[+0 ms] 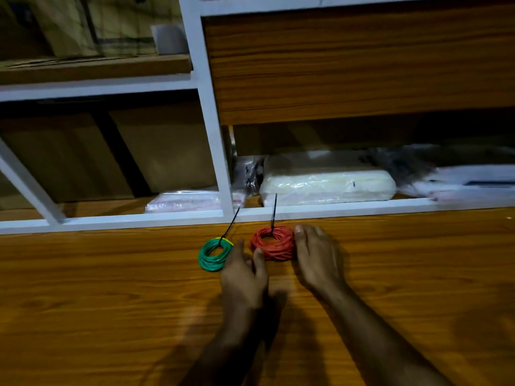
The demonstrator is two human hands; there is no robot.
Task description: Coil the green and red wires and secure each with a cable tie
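A wooden table (pixel 111 288) with orange-brown grain is filling the foreground, and behind it a white-framed shelf unit (pixel 207 112) is standing — holding brown cardboard boxes (pixel 164 151) and plastic-wrapped packages (pixel 326 185) — under dim, warm light.

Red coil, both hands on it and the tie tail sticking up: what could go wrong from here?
1. The red coil sits between left hand and right hand; letting go may let loosely tied loops spring.
2. The green coil lies right beside the left hand; a nudge could shift it.
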